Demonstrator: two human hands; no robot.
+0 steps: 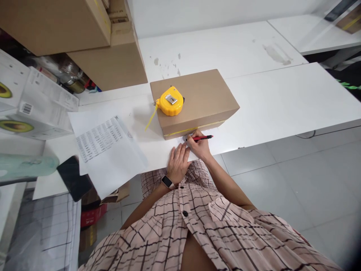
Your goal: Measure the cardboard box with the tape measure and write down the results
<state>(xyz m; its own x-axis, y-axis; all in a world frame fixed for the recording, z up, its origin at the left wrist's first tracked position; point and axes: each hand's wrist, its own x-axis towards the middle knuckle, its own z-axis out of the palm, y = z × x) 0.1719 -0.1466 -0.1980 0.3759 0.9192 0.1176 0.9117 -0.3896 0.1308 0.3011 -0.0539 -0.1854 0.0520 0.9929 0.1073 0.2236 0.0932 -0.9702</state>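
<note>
My right hand (199, 146) is closed around a red and black pen (203, 138), its tip down near a small paper (180, 140) at the table's front edge. Flat on the table beside it lies my left hand (178, 162), fingers stretched out at the paper's near side, a watch on the wrist. Just beyond both hands sits a closed cardboard box (200, 92) with a yellow stripe along its near side. On top of the box rests a yellow tape measure (170, 101), a short end of its tape hanging out to the left.
Printed sheets (113, 150) lie to the left, with a black phone (74, 178) at the table's edge and a pale green bottle (28, 165) beside it. Large cardboard boxes (113, 64) stack at the back left, above white cartons (42, 98). The white table (270, 105) extends right.
</note>
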